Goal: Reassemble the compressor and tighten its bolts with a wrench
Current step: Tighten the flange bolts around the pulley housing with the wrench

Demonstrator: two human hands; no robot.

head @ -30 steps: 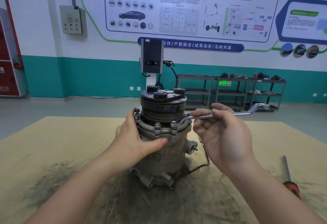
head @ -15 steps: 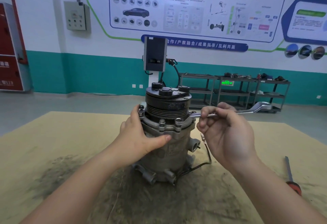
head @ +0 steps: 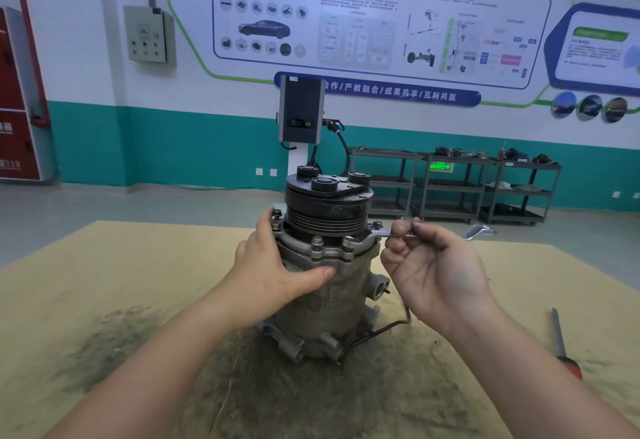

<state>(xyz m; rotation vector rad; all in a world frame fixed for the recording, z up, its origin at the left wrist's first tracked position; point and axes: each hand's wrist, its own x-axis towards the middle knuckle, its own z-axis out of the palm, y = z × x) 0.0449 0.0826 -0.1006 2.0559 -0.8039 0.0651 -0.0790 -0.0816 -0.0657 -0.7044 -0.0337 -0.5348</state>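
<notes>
Behind the work runs a white and teal workshop wall with a big diagram board (head: 363,19), metal shelving (head: 450,189) at the far right and a grey control box (head: 149,34) at the far left. Nearer lies a tan, grit-stained mat (head: 104,282) that covers the whole working surface.

At the middle of the mat stands the compressor (head: 329,265), upright on its end, its dark grooved pulley (head: 327,208) on top. The left hand (head: 277,272) holds the left side of the body, fingers wrapped around the far side and thumb pressed flat across the near face, just under the flange.

The right hand (head: 433,265) pinches the shaft of the wrench (head: 374,237) between fingertips and thumb, palm turned toward the camera. The wrench's ring end sits over a bolt (head: 348,240) on the near right of the flange, and its far end (head: 479,230) pokes out beyond the hand to the right.

Compared with a second ago the handle has swung a little, its far end sitting lower and nearer the hand (the head has also moved in closer, so part of that shift is only apparent). I judge this a short tightening stroke on that one bolt; the neighbouring bolt (head: 317,241) to its left probably waits its turn.

At the near right edge of the mat lies a screwdriver (head: 562,345) with a red handle, well apart from both hands.
</notes>
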